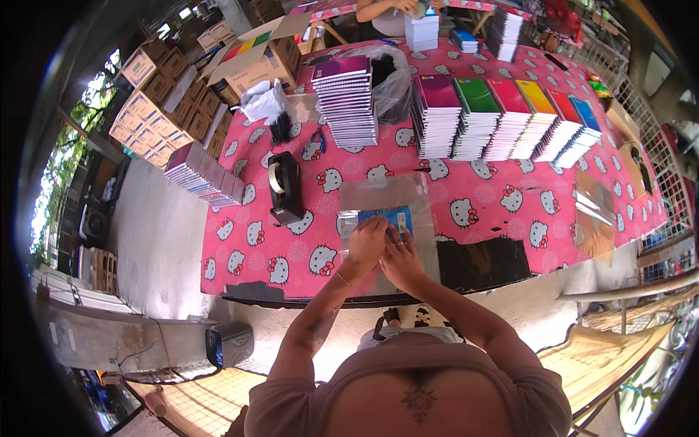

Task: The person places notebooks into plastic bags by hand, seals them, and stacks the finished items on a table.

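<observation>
A small blue spiral notebook (400, 216) lies on a clear plastic sheet (382, 191) near the table's front edge, its wire binding on the far side. My left hand (370, 239) is over the notebook's left half, fingers bunched together; what they pinch is hidden. Close beside it, my right hand (397, 252) bends its fingers over the notebook's near right part. The two hands nearly touch and cover much of the cover. To their left stands a black tape dispenser (286, 188) with a roll of tape.
Notebook stacks stand behind: a tall purple one (342, 102) and a coloured row (502, 120). Another purple stack (202, 173) sits at the left edge. Pliers (314, 144) and a clear bag (393, 84) lie farther back. Cartons (156, 109) are piled left. Across the table, a person handles a stack (421, 33).
</observation>
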A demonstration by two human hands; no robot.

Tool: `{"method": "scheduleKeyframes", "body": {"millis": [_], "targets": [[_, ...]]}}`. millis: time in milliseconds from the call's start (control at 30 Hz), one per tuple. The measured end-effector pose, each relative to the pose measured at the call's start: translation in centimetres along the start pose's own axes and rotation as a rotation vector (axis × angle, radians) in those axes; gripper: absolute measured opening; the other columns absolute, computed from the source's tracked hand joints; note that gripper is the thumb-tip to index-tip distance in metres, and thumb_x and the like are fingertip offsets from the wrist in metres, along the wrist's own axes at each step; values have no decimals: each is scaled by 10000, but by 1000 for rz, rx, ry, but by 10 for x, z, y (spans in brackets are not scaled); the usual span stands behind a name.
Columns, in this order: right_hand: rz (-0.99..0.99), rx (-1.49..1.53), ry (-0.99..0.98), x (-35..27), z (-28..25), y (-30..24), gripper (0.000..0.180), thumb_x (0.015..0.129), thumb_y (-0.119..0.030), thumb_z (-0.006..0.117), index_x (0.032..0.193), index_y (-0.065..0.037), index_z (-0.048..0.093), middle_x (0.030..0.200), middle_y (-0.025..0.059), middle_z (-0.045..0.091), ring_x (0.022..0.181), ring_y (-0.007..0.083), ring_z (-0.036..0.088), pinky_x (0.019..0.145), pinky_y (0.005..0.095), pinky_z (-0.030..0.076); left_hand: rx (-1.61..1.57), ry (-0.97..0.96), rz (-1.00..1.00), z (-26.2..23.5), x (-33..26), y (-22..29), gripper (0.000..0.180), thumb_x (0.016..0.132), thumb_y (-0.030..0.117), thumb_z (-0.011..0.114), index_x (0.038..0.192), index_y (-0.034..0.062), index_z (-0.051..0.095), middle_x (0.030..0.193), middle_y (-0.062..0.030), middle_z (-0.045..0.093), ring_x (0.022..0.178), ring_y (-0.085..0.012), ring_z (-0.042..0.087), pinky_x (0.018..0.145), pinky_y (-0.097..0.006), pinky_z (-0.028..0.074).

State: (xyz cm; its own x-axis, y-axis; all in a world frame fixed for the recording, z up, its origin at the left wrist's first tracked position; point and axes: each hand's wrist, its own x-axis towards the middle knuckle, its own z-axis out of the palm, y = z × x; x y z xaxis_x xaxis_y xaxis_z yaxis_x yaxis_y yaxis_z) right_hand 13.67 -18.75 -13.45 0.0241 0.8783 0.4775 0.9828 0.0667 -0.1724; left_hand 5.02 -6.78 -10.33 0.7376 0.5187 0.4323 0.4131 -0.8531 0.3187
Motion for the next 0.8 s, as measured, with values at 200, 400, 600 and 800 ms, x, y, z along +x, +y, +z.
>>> {"method": "scheduleKeyframes", "body": {"millis": [200,400,600,800], "targets": [[276,524,-36,11,-3,16,600,789,-105,625,1354,-8,447,1355,250,426,1341,426,358,1106,599,269,-308,-332,-296,-28,13,6,389,789,90,637,1163,-16,634,1103,-198,698,1035,-357,680,867,-428,567],[269,185,84,26,-36,3,540,757,-95,656,1269,-11,508,1311,228,447,1274,362,430,1090,497,309,92,-47,17,10,-22,-2,467,803,77,624,1257,-22,583,1324,-211,596,1236,-367,575,1032,-427,483],[-73,-150,-145,20,-26,42,416,799,-206,660,1190,-65,629,1179,53,595,1105,198,586,993,383,368,23,-12,70,-5,-29,1,444,860,137,591,1271,-29,570,1380,-214,550,1297,-373,521,1096,-478,412],[-122,-158,-36,16,-24,48,416,803,-247,665,1174,-62,643,1125,40,618,1063,188,600,946,371,388,179,83,-375,-54,-55,-77,219,909,174,606,1052,40,704,1206,-212,629,1098,-359,614,920,-470,507]]}}
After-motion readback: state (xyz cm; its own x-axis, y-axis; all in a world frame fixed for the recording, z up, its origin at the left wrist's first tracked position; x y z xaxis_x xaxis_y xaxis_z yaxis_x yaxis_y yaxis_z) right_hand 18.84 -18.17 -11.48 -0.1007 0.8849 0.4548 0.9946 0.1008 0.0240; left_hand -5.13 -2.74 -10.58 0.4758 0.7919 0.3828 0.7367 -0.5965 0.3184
